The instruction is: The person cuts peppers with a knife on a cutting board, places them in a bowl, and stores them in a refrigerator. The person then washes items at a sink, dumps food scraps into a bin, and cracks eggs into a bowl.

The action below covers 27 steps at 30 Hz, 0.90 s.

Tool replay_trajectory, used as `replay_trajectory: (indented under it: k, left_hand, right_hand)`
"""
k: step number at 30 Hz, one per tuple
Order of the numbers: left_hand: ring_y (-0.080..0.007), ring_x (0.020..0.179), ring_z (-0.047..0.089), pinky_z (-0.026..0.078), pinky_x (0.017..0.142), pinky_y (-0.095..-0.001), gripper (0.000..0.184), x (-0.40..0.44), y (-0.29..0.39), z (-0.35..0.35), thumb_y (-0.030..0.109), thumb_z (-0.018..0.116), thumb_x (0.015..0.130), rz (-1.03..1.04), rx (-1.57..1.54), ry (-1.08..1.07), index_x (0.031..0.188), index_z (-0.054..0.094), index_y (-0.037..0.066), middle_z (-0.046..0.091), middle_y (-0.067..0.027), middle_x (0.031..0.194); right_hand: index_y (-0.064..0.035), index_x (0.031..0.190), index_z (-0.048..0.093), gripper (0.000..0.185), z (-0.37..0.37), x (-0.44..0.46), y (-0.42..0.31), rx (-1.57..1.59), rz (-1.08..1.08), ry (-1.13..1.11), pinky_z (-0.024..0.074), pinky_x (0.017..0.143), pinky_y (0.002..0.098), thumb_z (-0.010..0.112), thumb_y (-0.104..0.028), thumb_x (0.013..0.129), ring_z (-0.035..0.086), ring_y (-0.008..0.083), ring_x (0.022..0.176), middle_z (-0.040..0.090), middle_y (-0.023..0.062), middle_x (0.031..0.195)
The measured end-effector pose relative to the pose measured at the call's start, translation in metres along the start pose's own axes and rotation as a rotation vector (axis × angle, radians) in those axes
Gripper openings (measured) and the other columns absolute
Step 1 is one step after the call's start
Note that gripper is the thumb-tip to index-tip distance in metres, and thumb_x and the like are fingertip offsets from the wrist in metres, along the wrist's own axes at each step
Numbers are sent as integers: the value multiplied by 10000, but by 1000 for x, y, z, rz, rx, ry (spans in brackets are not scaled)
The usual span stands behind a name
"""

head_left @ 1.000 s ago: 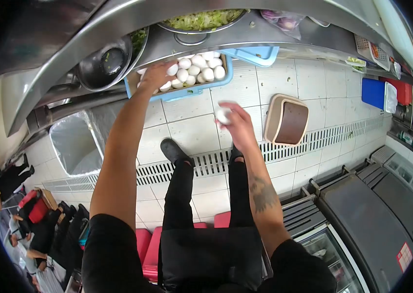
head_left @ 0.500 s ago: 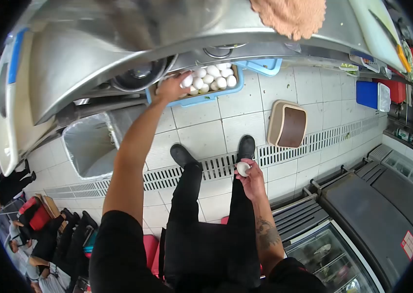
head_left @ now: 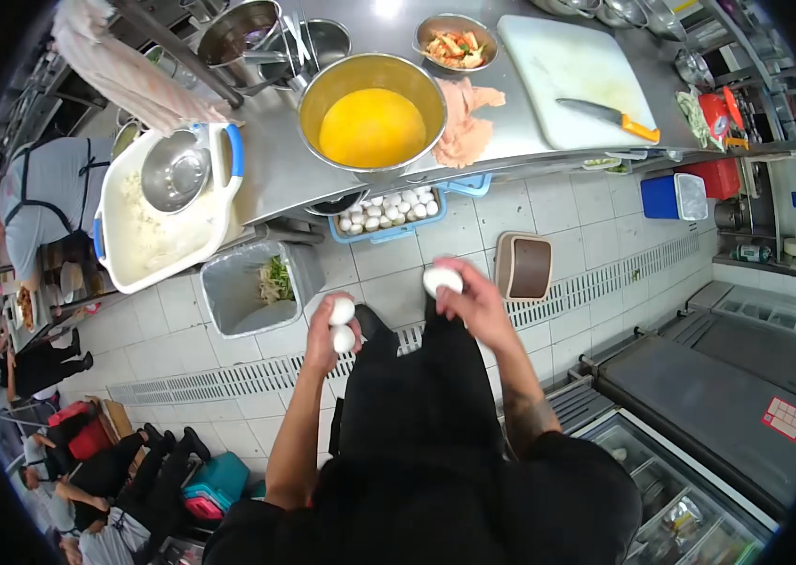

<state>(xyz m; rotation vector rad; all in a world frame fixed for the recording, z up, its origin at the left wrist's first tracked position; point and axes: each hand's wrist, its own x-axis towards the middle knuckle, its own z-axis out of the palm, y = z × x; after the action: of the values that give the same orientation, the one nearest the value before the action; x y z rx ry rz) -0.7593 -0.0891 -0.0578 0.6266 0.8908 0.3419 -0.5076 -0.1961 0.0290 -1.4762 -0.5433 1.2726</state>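
Observation:
My left hand (head_left: pixel 320 341) is closed around two white eggs, an upper egg (head_left: pixel 341 311) and a lower egg (head_left: pixel 342 339). In my right hand (head_left: pixel 481 306) another white egg (head_left: pixel 442 282) is gripped between thumb and fingers. Both hands are apart, over the floor in front of my legs. Beyond them, under the counter edge, a light blue crate (head_left: pixel 404 233) holds many white eggs. Above it on the counter stands a large metal pot (head_left: pixel 437 141) with yellow liquid (head_left: pixel 372 127) like beaten egg.
The steel counter (head_left: pixel 271 169) carries a white cutting board (head_left: pixel 567 71) with an orange-handled knife (head_left: pixel 638 126), and a bowl of food (head_left: pixel 454 44). A white tub (head_left: pixel 115 268), an open bin (head_left: pixel 228 315) and a brown-lidded bin (head_left: pixel 530 268) are nearby. Other people are at left.
My left hand has left the egg crate and come back toward me with two eggs. My right hand has moved up and forward with its egg. The view has risen to show the countertop.

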Motion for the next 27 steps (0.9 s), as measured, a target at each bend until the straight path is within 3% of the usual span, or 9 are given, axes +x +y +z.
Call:
replay_trajectory:
  k: [7,8,11,14,18,19,20,23,27]
  left_hand:
    - [-264,540,579,438,434,-357,161,-7,111,72,201,472,956,358,-50,-51,1054,520,83,540,-176,1172]
    - [-247,547,588,447,440,-343,136,-9,123,81,167,479,956,402,-21,-46,1027,530,64,552,-165,1168]
    - [-159,545,604,469,471,-277,112,-6,151,109,141,506,967,413,149,112,1038,562,76,578,-59,621]
    - [-166,678,637,510,571,-293,104,7,171,127,141,577,933,397,350,160,996,614,67,624,-87,892]
    - [-260,929,624,511,769,-357,164,43,192,146,186,669,850,846,939,288,960,638,68,607,-133,1006]
    - [-289,975,607,501,811,-373,189,48,200,154,199,687,828,894,1043,316,959,640,70,606,-147,1010]
    - [-318,1020,590,490,853,-390,215,55,208,159,212,704,807,943,1149,338,958,643,72,605,-162,1014]
    - [-384,1006,591,484,869,-422,259,85,232,166,269,733,781,981,1286,300,952,659,90,590,-212,1094]
    - [-389,1045,592,491,900,-421,391,104,253,175,364,753,741,804,1416,377,1016,681,94,587,-224,1121]
  right_hand:
    - [-18,1247,537,397,-32,97,-120,-297,-387,33,488,634,227,669,-73,876,568,85,798,614,42,991]
    - [-20,1242,545,390,-34,105,-126,-392,-444,46,489,633,229,667,-73,875,577,98,817,614,61,1018]
    - [-28,1231,561,378,-33,122,-152,-569,-821,57,514,629,249,662,-68,869,611,156,855,588,115,1117]
    - [-40,1223,571,373,-42,151,-130,-700,-1034,-40,541,634,271,662,-64,862,630,225,898,546,147,1191]
    - [-54,1237,567,399,-51,172,-122,-700,-835,-161,548,642,282,671,-60,852,632,249,903,552,147,1169]
    - [-31,1217,556,349,-47,177,-127,-628,-881,-126,505,584,273,648,-75,883,618,198,807,585,133,1078]
    - [-24,1199,553,323,-44,184,-134,-395,-616,-202,483,571,265,640,-86,894,603,181,772,591,123,1041]
    - [0,1107,544,229,-32,210,-168,189,69,-420,409,537,235,588,-163,953,538,118,650,602,72,892]
    - [8,1097,566,261,-26,237,-180,237,198,-643,451,587,228,527,-226,988,545,107,664,609,48,849]
